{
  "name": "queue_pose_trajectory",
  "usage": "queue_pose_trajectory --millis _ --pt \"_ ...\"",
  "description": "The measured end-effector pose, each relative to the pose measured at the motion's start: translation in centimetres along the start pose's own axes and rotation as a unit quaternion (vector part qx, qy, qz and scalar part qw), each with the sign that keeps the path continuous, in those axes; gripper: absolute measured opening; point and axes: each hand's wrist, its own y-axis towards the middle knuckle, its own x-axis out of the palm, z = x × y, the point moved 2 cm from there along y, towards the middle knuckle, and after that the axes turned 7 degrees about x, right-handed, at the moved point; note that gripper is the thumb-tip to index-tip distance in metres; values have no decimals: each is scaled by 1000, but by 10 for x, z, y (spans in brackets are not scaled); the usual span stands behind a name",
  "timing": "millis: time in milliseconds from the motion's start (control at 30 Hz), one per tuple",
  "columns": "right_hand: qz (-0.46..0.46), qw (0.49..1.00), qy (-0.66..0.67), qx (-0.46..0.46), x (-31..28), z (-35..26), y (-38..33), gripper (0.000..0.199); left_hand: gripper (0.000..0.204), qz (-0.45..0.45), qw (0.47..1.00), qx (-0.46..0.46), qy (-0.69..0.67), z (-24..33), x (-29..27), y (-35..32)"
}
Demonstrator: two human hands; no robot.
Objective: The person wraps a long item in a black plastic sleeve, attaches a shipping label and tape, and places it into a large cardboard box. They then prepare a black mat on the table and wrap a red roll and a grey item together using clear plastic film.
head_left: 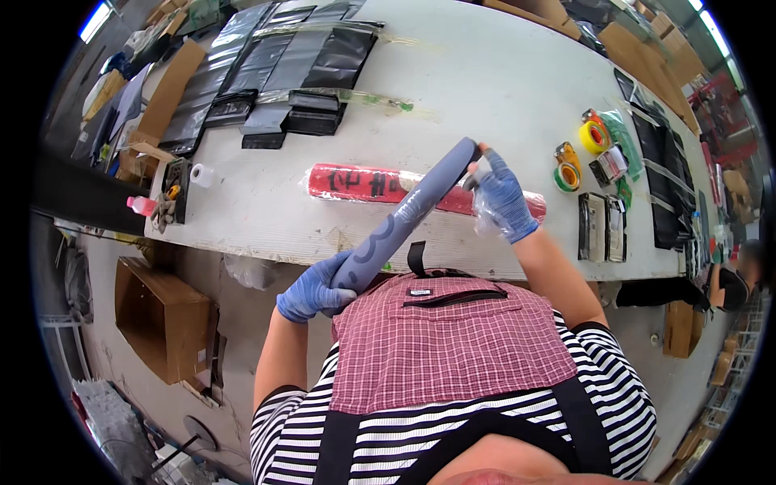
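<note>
A grey-blue roll (412, 202) with dark curved marks is held at a slant over the near table edge. My left hand (314, 287), in a blue knitted glove, is wrapped round its lower end. At the upper end is my right hand (507, 196), gloved alike, its fingertips by the roll's rim. Crumpled clear plastic film (487, 217) hangs from the right hand, seemingly gripped in it. Behind the grey-blue roll, a red roll (360, 183) in clear wrap with black markings lies on the white table (453, 89), partly covered by the roll and my right hand.
Flat black plastic bags (299, 65) lie at the far left, more black bags (667, 170) at the right. Tape dispensers (568, 167) and small boxes (592, 228) sit on the right side. A cardboard box (162, 319) stands on the floor at left. Another person (731, 279) is at far right.
</note>
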Motion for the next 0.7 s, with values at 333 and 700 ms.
queue_pose_trajectory --millis 333,700 --pt "154 947 281 -3 -17 -19 -40 89 90 -80 997 13 -10 -10 15 44" --pt "-33 954 256 153 -7 8 -73 28 91 -104 989 -45 -100 -8 30 62"
